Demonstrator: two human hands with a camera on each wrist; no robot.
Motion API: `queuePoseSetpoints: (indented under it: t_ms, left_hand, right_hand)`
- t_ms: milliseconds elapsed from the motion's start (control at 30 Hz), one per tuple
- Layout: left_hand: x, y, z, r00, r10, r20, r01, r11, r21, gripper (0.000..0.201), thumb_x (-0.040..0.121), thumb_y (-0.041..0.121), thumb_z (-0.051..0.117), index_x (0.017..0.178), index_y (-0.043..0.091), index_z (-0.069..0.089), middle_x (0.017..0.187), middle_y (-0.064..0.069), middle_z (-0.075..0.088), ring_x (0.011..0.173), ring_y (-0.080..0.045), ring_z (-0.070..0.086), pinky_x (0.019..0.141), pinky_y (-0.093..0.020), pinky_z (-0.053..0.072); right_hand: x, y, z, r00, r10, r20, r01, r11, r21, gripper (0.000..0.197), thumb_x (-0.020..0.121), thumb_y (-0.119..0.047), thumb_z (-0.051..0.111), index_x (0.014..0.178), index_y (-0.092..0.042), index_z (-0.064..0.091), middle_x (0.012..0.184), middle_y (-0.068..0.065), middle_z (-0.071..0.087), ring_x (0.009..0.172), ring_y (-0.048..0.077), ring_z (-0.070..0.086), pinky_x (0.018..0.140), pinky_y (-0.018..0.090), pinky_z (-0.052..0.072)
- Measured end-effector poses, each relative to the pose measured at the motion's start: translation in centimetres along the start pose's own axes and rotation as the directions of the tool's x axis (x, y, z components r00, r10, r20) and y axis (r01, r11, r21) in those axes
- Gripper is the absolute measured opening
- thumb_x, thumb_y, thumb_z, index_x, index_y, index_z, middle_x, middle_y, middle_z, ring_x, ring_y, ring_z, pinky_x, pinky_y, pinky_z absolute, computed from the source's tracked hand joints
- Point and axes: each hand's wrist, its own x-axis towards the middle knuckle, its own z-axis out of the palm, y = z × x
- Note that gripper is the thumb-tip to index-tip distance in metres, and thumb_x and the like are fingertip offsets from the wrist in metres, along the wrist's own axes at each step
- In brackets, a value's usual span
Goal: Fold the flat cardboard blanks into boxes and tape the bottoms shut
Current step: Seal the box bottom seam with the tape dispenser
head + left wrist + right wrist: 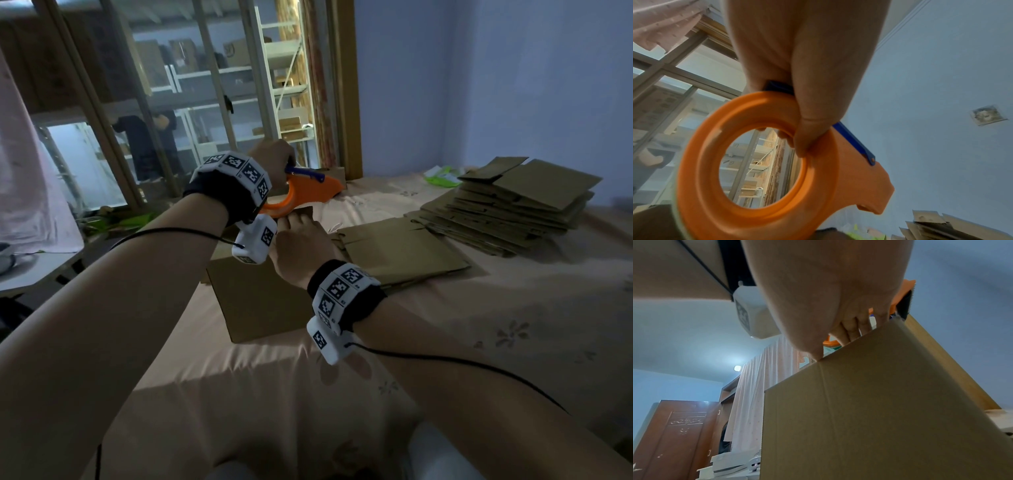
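Note:
A folded brown cardboard box (260, 301) stands on the bed, its upper face turned up. My left hand (274, 157) grips an orange tape dispenser (301, 192) with a blue lever, held over the box's far edge. In the left wrist view the fingers curl through the dispenser's ring (756, 170). My right hand (301, 246) lies flat on top of the box (879, 402), fingers straight and pointing toward the dispenser (906, 287). The tape itself is hidden behind my hands.
A flat blank (404, 250) lies just right of the box, and a stack of flat blanks (513, 205) sits at the back right of the bed (239, 394). A glass door and a curtain stand on the left. A blue wall is behind.

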Motion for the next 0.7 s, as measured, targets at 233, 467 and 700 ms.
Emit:
queuePoseSetpoints:
  t_ms: [233,467,700]
  left_hand:
    - [-0.3,-0.4,-0.5,0.999,0.029,-0.014,-0.029,0.999,0.039,0.033,0.088,0.0,0.055,0.12,0.004,0.062,0.119,-0.015,0.061,0.107,-0.03,0.058,0.078,-0.03,0.044]
    - [-0.9,-1.0,-0.7,1.0,0.021,-0.001,-0.021,0.999,0.034,0.034,0.089,0.001,0.051,0.121,0.003,0.062,0.12,-0.018,0.06,0.107,-0.032,0.058,0.078,-0.03,0.043]
    - [-1.2,-1.2,-0.5,1.0,0.013,0.0,-0.013,1.0,0.004,0.031,0.09,0.007,0.051,0.119,0.003,0.063,0.113,-0.019,0.064,0.101,-0.032,0.06,0.075,-0.031,0.044]
  right_hand:
    - [0.0,-0.1,0.3,0.994,0.1,0.044,-0.102,0.995,0.024,0.056,0.099,-0.041,0.033,0.14,-0.003,0.037,0.14,0.014,0.041,0.126,0.029,0.037,0.109,0.039,0.027]
    - [0.5,-0.6,1.0,0.986,0.156,-0.055,-0.151,0.985,0.086,0.049,0.093,-0.039,0.05,0.121,0.001,0.053,0.124,0.021,0.052,0.114,0.036,0.048,0.099,0.044,0.036]
    - [-0.4,-1.2,0.5,0.981,0.16,-0.114,-0.153,0.986,0.067,0.038,0.087,-0.038,0.063,0.09,-0.001,0.068,0.09,0.016,0.069,0.095,0.031,0.059,0.078,0.039,0.05]
